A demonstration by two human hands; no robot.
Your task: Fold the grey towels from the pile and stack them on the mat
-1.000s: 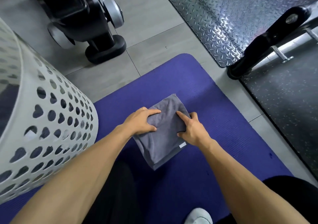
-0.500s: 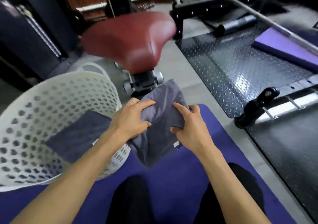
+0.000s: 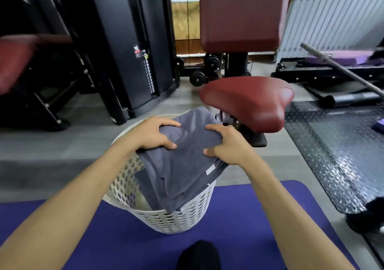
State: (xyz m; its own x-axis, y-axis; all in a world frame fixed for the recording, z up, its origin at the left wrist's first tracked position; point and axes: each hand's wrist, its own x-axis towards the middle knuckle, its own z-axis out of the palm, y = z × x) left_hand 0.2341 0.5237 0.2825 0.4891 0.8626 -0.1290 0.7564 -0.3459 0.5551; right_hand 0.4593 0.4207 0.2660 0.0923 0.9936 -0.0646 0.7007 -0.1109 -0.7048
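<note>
Folded grey towel [image 3: 182, 166], held in the air above a white perforated basket [image 3: 166, 217], its lower corner hanging down inside the basket's rim and a small white label [image 3: 210, 169] visible near its right edge. Left hand [image 3: 153, 134], at ten o'clock of the towel, grips the cloth with fingers curled over the top layer and thumb pressed into the fabric. Right hand [image 3: 226, 145], at two o'clock of the towel, likewise grips it, fingers curled over the upper edge and thumb pinching from the near side; both forearms reach in from the lower corners of the view. A second patch of grey cloth lies inside the basket, below and to the left of the held towel; whether it is a separate towel cannot be told. The basket stands on the far edge of a purple mat [image 3: 249, 217], which spreads toward six o'clock. At one o'clock of the basket stands a dark red padded seat [image 3: 249, 101] with its upright backrest [image 3: 241, 14] behind it. At eleven o'clock stands a black weight-stack machine [image 3: 133, 51]. At three o'clock lies black tread-plate flooring [image 3: 336, 157], with a steel barbell [image 3: 340, 68] beyond it at two o'clock.
</note>
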